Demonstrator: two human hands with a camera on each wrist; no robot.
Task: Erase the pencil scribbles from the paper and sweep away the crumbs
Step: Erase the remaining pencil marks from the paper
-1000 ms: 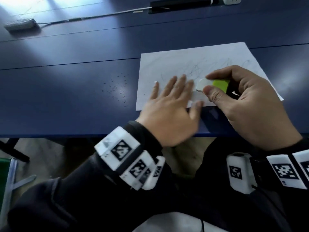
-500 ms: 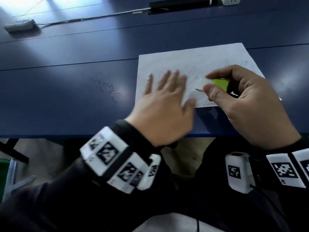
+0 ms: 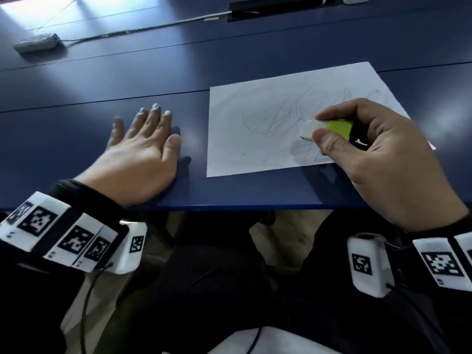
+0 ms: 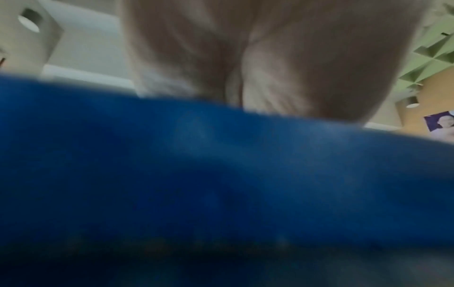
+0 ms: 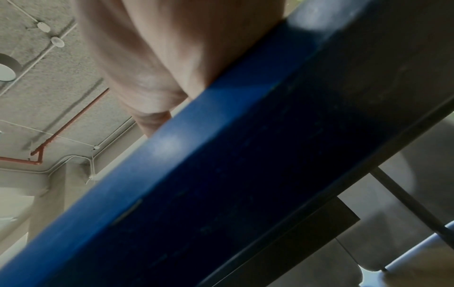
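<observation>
Tabletop [image 3: 153, 72]: dark blue, seen from the head view; its near edge runs across the lower middle of the picture.
Paper [image 3: 255, 154]: white sheet lying flat on the tabletop, right of centre, its near edge close to the tabletop edge.
Scribbles [image 3: 281, 116]: thin grey pencil lines crossing the middle and right part of the paper.
Eraser [image 3: 329, 127]: white block in a yellow-green sleeve; its white end points left and sits at the paper surface, over a smudged grey patch near the lower right of the sheet.
Right hand [image 3: 383, 159]: grip closed on the eraser, thumb on the near side, index finger curled over the top; the heel of the hand extends past the near tabletop edge.
Left hand [image 3: 138, 159]: flat on the bare tabletop, palm down, fingers straight and slightly spread; grip relaxed, holding nothing. It lies just left of the paper, not touching it.
Crumbs: none can be made out on the tabletop or paper at this sharpness.
Left wrist view: blurred; palm [image 4: 270, 58] above the blue tabletop edge [image 4: 221, 174].
Right wrist view: heel of the hand [image 5: 159, 58] above the blue tabletop edge [image 5: 221, 155]; eraser hidden.
Wristbands [image 3: 74, 238]: white blocks with black square markers on both wrists.
</observation>
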